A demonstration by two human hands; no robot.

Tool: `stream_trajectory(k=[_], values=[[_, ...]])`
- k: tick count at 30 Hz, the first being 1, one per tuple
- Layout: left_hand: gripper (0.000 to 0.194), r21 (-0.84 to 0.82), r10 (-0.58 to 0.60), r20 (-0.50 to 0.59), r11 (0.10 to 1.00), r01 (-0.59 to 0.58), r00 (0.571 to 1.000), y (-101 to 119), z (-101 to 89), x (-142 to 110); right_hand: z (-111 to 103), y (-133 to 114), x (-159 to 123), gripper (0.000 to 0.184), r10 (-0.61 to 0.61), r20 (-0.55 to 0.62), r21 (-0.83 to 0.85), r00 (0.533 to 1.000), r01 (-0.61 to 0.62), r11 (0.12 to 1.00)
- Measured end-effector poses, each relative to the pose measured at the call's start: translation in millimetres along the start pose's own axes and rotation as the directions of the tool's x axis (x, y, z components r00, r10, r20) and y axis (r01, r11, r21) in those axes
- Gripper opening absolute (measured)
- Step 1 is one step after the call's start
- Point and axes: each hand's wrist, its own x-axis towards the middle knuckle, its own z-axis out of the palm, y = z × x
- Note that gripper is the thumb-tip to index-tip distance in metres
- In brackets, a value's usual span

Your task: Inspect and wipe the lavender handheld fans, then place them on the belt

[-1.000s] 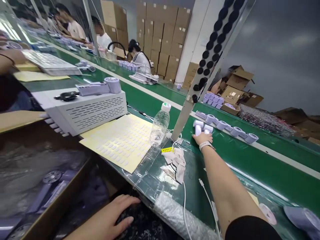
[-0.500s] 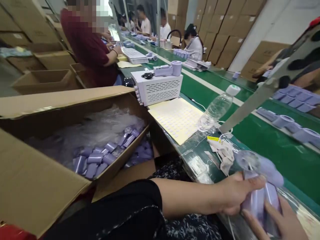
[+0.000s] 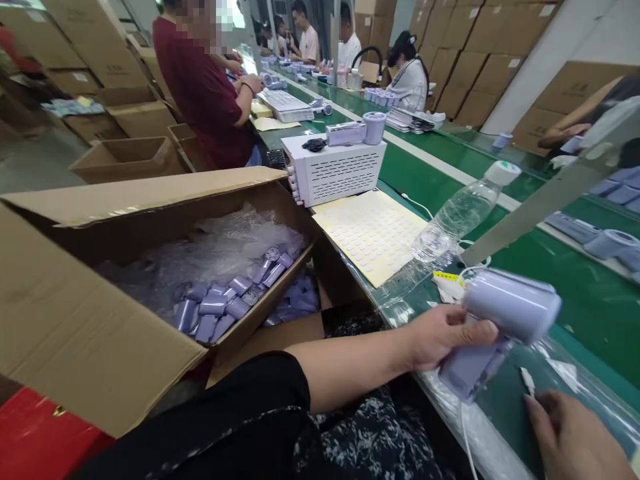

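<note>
Lavender device [image 3: 510, 317] has its barrel [image 3: 520, 300] crosswise, handle [image 3: 465, 372] pointing down leftward.

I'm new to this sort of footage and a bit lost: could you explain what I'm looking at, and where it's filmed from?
There is no machine arm here: a person works with bare hands. Every picture comes from one camera worn on their head, looking forward and down. The left hand holds a lavender device with a wide round end. The right hand holds a white cable plug at its fingertips. On the workbench are a yellow sheet with rows of small pale stickers, a clear bottle and a pale box with slotted sides. To the left, an open carton contains lavender parts and clear plastic.
</note>
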Motion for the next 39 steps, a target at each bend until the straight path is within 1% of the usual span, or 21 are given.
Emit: stream_trajectory(k=[1, 2, 3, 4, 6, 8, 9, 11, 12, 13, 16, 17, 19, 21, 25, 27, 30, 32, 34, 36, 39], values=[[0.078, -0.023, 0.044, -0.007, 0.999, -0.044, 0.999, 3, 1.6, 0, -4, -14, -2, 0.033, 0.043, -0.013, 0.034, 0.999, -0.042, 0.999], [0.077, -0.048, 0.076, -0.007, 0.996, -0.076, 0.997, 5, 3.8, -1, -8, -29, -4, 0.034, 0.029, -0.011, 0.073, 1.000, -0.029, 0.997], [0.076, -0.070, 0.100, -0.001, 0.993, -0.099, 0.995, 7, 6.5, -1, -13, -42, -5, 0.035, 0.036, -0.043, 0.146, 0.998, -0.030, 0.989], [0.075, -0.088, 0.110, 0.014, 0.990, -0.108, 0.994, 9, 9.0, -1, -18, -53, -8, 0.038, 0.064, -0.065, 0.267, 0.996, -0.045, 0.963], [0.075, -0.115, 0.137, 0.035, 0.985, -0.132, 0.990, 14, 12.5, -1, -27, -70, -14, 0.044, 0.073, -0.056, 0.362, 0.996, -0.048, 0.931], [0.074, -0.113, 0.154, 0.049, 0.983, -0.148, 0.987, 18, 13.6, 1, -35, -82, -25, 0.046, 0.087, 0.007, 0.489, 0.996, -0.079, 0.869], [0.074, -0.100, 0.160, 0.055, 0.983, -0.154, 0.986, 20, 14.1, 2, -38, -88, -32, 0.047, 0.095, 0.076, 0.604, 0.993, -0.121, 0.788], [0.073, -0.071, 0.179, 0.071, 0.982, -0.174, 0.981, 23, 17.5, 3, -42, -102, -45, 0.052, 0.061, 0.227, 0.817, 0.972, -0.224, 0.531], [0.072, -0.061, 0.201, 0.075, 0.979, -0.196, 0.977, 23, 20.8, 4, -44, -109, -50, 0.055, 0.031, 0.261, 0.870, 0.965, -0.249, 0.425], [0.071, -0.056, 0.225, 0.078, 0.974, -0.221, 0.971, 23, 25.1, 4, -45, -115, -54, 0.056, 0.009, 0.263, 0.897, 0.965, -0.248, 0.367], [0.069, -0.069, 0.277, 0.084, 0.960, -0.272, 0.957, 21, 39.0, 3, -43, -132, -59, 0.051, -0.011, 0.148, 0.919, 0.989, -0.133, 0.372], [0.069, -0.078, 0.277, 0.088, 0.960, -0.270, 0.957, 20, 42.4, 2, -40, -137, -59, 0.050, -0.024, 0.117, 0.932, 0.993, -0.101, 0.349], [0.070, -0.080, 0.267, 0.093, 0.962, -0.261, 0.959, 18, 45.8, 0, -34, -147, -61, 0.050, -0.050, 0.087, 0.958, 0.995, -0.070, 0.278], [0.071, -0.046, 0.290, 0.075, 0.957, -0.287, 0.954, 16, 45.0, -3, -26, -156, -64, 0.052, -0.019, 0.081, 0.969, 0.997, -0.074, 0.237], [0.071, -0.001, 0.379, 0.025, 0.926, -0.379, 0.925, 10, 38.9, -5, -17, -166, -68, 0.055, 0.143, 0.080, 0.976, 0.986, -0.107, 0.191], [0.070, -0.009, 0.403, 0.011, 0.915, -0.403, 0.915, 9, 37.7, -7, -19, -164, -66, 0.054, 0.100, 0.081, 0.973, 0.992, -0.101, 0.209], [0.071, -0.057, 0.380, -0.018, 0.923, -0.381, 0.925, 11, 39.5, -11, -25, -155, -63, 0.045, -0.075, 0.025, 0.922, 0.997, 0.006, 0.388], [0.072, -0.107, 0.333, -0.035, 0.936, -0.335, 0.942, 13, 41.8, -14, -26, -148, -63, 0.036, -0.130, -0.027, 0.873, 0.991, 0.087, 0.479], [0.072, -0.133, 0.307, -0.041, 0.941, -0.310, 0.951, 13, 43.5, -17, -24, -146, -66, 0.033, -0.115, -0.066, 0.863, 0.991, 0.114, 0.492], [0.071, -0.150, 0.303, -0.031, 0.941, -0.304, 0.952, 14, 44.3, -18, -23, -148, -69, 0.031, -0.096, -0.092, 0.874, 0.991, 0.127, 0.469], [0.068, -0.238, 0.253, -0.018, 0.939, -0.249, 0.967, 18, 44.4, -18, -26, -153, -70, 0.032, -0.121, -0.156, 0.877, 0.980, 0.194, 0.439]])
